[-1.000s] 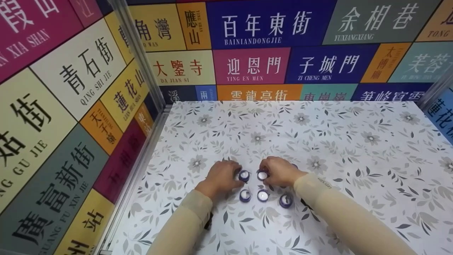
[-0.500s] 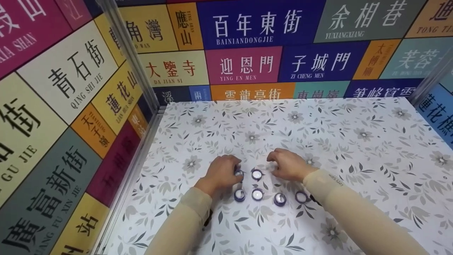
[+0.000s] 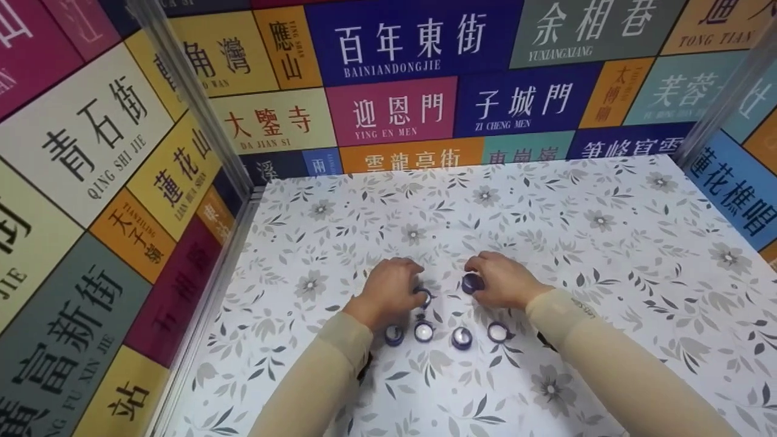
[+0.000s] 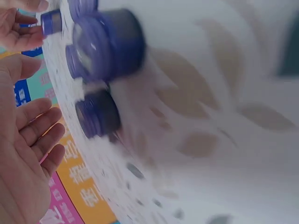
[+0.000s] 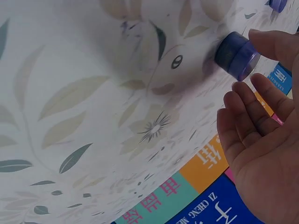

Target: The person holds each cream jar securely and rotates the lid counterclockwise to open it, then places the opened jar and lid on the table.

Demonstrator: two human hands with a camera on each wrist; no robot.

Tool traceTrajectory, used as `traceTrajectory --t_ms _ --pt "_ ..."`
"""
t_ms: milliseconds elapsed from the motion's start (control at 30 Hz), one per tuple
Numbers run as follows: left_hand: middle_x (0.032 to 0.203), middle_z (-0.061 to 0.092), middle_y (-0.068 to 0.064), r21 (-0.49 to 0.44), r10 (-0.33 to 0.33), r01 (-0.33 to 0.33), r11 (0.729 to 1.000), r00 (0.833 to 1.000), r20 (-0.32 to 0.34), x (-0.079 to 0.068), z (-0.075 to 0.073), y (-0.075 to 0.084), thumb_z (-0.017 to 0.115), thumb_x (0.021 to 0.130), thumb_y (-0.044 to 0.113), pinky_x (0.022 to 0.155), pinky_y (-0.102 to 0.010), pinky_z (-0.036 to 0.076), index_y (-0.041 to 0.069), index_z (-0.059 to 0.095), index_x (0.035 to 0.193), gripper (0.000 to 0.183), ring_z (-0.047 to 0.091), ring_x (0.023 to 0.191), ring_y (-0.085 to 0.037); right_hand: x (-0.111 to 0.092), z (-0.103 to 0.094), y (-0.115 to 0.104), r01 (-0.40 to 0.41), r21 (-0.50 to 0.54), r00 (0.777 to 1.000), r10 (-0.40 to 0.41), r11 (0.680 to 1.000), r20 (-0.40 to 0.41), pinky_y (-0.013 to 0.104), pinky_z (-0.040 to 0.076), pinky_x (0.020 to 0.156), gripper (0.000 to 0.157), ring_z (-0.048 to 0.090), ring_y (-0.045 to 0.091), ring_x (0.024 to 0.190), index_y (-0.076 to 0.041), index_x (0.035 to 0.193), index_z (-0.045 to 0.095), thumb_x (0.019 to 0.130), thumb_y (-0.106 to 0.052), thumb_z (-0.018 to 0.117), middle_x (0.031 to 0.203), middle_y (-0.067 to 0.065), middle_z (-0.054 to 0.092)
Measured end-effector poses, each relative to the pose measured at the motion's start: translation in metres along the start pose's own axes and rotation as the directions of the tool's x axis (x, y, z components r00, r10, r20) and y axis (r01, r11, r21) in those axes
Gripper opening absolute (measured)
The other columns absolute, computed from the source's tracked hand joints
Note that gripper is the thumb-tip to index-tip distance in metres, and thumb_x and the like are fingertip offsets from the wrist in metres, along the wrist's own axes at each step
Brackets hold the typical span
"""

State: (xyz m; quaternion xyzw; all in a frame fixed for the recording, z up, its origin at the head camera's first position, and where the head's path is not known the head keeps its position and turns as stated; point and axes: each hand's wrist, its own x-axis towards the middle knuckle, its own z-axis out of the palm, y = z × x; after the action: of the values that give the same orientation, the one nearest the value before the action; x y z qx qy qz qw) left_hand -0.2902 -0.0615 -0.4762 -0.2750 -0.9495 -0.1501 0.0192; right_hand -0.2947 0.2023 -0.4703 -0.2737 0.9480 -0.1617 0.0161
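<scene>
Small purple jars stand on the patterned tabletop in two rows. In the head view my right hand (image 3: 504,280) is at the back right jar (image 3: 472,283), which looks darker on top than the others. Its thumb and fingertips pinch that jar in the right wrist view. My left hand (image 3: 391,291) is beside another back-row jar (image 3: 423,297) and partly covers it. The left wrist view shows the left fingers (image 4: 39,123) loosely spread, apart from the nearest jar (image 4: 98,114). What lies under the left palm is hidden in the head view.
The front row holds several like jars: one at the left (image 3: 394,335), one beside it (image 3: 424,331), one further right (image 3: 461,338) and one at the right end (image 3: 498,332). Sign-printed walls bound the floral table (image 3: 546,212) at the back and sides.
My right hand has left the middle back-row jar and taken hold of the one further right. The left hand has shifted right along the back row. The head view has turned slightly right.
</scene>
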Motion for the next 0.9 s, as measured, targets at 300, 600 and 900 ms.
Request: traceTrajectory --t_ms 300,600,900 --pt "0.124 0.063 -0.004 0.18 0.013 -0.038 0.983 0.991 0.136 0.045 0.026 0.045 0.072 0.08 0.056 0.1 -0.037 0.041 0.013 0.063 0.131 0.068 0.057 0.115 -0.024 -0.021 -0.005 0.015 -0.055 0.031 0.998 0.055 0.998 -0.012 0.049 0.047 0.092 0.049 0.06 0.035 0.104 -0.004 0.12 0.064 0.074 -0.016 0.075 0.112 0.012 0.063" --pt "0.111 0.063 -0.002 0.148 -0.034 0.013 0.989 0.99 0.138 0.062 0.039 0.063 0.078 0.077 0.053 0.094 -0.038 0.044 0.014 0.066 0.118 0.058 0.059 0.105 -0.023 -0.032 -0.006 0.022 -0.091 0.049 0.996 0.092 0.995 -0.017 0.047 0.047 0.094 0.047 0.06 0.032 0.107 -0.006 0.123 0.063 0.079 -0.02 0.073 0.115 0.011 0.062" --pt "0.102 0.063 -0.001 0.136 -0.024 0.006 0.991 0.991 0.129 0.067 0.045 0.07 0.077 0.079 0.044 0.09 -0.04 0.045 0.015 0.07 0.106 0.041 0.06 0.097 -0.023 -0.042 -0.006 0.03 -0.107 0.056 0.994 0.108 0.993 -0.019 0.047 0.047 0.092 0.045 0.06 0.032 0.105 -0.005 0.122 0.063 0.081 -0.019 0.072 0.114 0.011 0.063"
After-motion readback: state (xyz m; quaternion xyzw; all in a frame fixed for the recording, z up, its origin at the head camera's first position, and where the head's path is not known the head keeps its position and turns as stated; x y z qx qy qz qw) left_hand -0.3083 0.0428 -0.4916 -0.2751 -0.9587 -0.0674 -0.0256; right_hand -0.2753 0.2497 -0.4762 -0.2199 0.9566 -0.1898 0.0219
